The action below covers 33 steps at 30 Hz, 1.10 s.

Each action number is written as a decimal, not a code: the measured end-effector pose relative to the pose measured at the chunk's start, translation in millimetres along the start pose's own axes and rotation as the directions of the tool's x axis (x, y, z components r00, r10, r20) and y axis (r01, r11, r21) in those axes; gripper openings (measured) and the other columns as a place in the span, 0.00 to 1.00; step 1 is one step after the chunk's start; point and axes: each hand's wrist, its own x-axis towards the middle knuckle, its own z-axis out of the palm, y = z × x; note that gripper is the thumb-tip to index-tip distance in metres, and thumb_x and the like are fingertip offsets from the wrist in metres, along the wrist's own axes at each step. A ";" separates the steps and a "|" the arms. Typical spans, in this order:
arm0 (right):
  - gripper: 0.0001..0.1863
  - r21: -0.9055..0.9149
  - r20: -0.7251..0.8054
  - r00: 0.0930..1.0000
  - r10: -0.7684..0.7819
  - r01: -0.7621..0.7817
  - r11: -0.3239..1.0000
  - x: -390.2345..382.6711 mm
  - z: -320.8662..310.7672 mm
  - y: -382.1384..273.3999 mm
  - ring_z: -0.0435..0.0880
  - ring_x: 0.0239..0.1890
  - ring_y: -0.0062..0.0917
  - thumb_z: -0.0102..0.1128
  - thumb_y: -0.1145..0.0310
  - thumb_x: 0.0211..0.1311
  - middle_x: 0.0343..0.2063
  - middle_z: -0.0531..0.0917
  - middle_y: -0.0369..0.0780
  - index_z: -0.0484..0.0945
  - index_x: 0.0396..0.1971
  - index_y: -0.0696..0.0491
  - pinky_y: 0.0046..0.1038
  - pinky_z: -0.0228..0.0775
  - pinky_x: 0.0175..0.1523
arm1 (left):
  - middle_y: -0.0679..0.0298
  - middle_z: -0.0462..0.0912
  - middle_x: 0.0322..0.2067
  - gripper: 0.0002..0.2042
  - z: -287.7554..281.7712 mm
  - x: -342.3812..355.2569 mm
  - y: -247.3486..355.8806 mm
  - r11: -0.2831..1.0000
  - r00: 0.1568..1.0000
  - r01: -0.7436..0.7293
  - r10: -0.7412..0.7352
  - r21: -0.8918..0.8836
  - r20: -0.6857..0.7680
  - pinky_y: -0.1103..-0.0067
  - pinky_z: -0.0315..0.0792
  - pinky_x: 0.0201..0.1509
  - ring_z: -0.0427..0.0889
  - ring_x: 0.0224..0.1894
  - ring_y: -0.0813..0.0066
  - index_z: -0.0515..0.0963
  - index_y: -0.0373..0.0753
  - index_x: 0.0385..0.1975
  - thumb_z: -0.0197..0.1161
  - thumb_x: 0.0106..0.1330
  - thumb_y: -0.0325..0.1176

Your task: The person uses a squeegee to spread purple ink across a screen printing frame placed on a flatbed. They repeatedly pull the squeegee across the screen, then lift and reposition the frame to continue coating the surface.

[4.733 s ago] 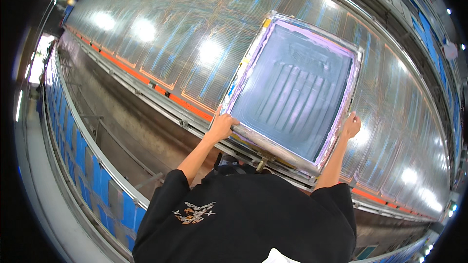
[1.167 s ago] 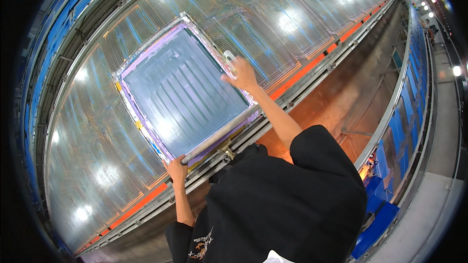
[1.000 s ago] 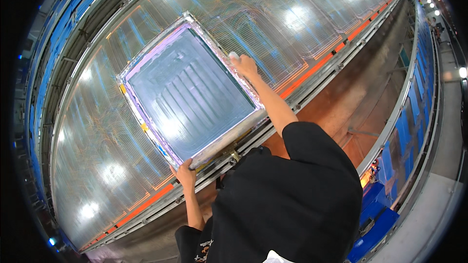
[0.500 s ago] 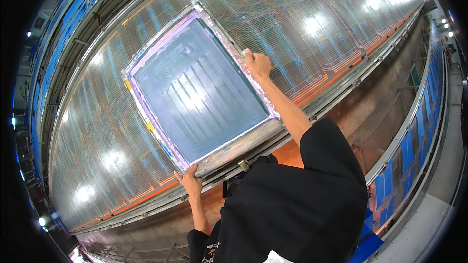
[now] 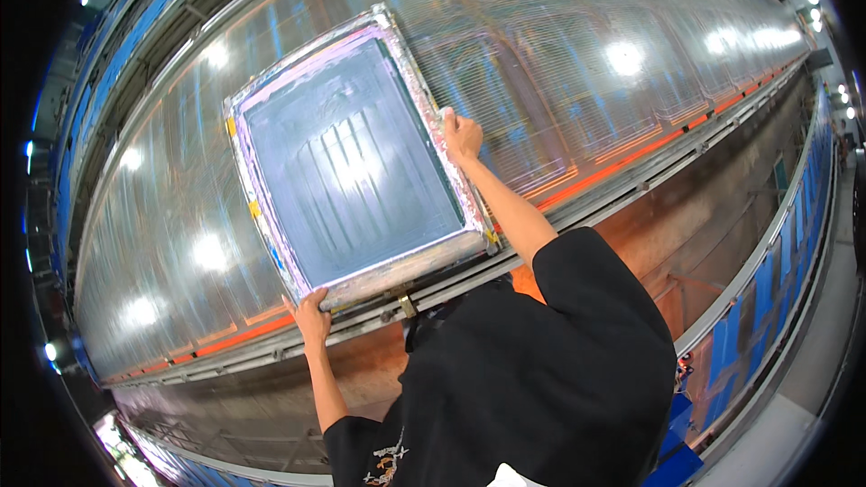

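Note:
A rectangular screen frame (image 5: 303,59), with a blue-grey coated mesh, pale purple margins and ink-smeared rails, lies askew on the long metal bed. My left hand (image 5: 311,314) grips its near left corner, thumb on the near rail. My right hand (image 5: 462,139) is closed on the right rail, around halfway up, forearm reaching across the bed's near edge. A small brass-coloured fitting (image 5: 406,305) shows below the frame's near rail.
The shiny long bed (image 5: 577,108) carries coloured printed lines and streaks. An orange strip (image 5: 595,179) and metal rails follow its near edge. Below is a brown trough (image 5: 686,207). Railings with blue-patched panels (image 5: 767,280) and a grey walkway (image 5: 816,343) curve along the right.
Since the oldest frame my view has swung, tilting the bed the other way. My right hand, blurred above the right rail about a second ago, now grips it; my left hand stays at the corner.

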 end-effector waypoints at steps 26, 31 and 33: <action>0.20 -0.155 0.801 0.537 -0.263 0.610 0.777 -203.8 -153.6 -86.6 0.86 0.48 0.47 0.67 0.77 0.50 0.40 0.89 0.47 0.87 0.47 0.51 0.44 0.73 0.62 | 0.50 0.87 0.27 0.18 -51.2 25.3 -33.1 0.972 0.971 -0.229 0.233 -0.053 0.063 0.51 0.45 0.82 0.87 0.36 0.49 0.91 0.44 0.42 0.67 0.49 0.24; 0.24 -0.196 0.846 0.484 -0.222 0.670 0.716 -222.8 -134.0 -60.3 0.85 0.52 0.44 0.64 0.79 0.45 0.45 0.88 0.49 0.84 0.48 0.56 0.45 0.73 0.62 | 0.56 0.90 0.44 0.25 -25.1 -3.3 -42.7 0.980 0.981 -0.144 0.159 -0.134 0.111 0.49 0.45 0.82 0.86 0.52 0.53 0.88 0.42 0.49 0.65 0.47 0.20; 0.27 -0.139 0.755 0.485 -0.441 0.777 0.614 -248.1 -141.0 -41.8 0.83 0.57 0.44 0.63 0.80 0.45 0.52 0.86 0.49 0.83 0.51 0.56 0.46 0.70 0.66 | 0.59 0.88 0.51 0.29 -7.5 -21.5 -44.7 0.982 0.984 -0.179 0.178 -0.051 -0.019 0.49 0.46 0.81 0.83 0.58 0.57 0.85 0.41 0.54 0.65 0.46 0.19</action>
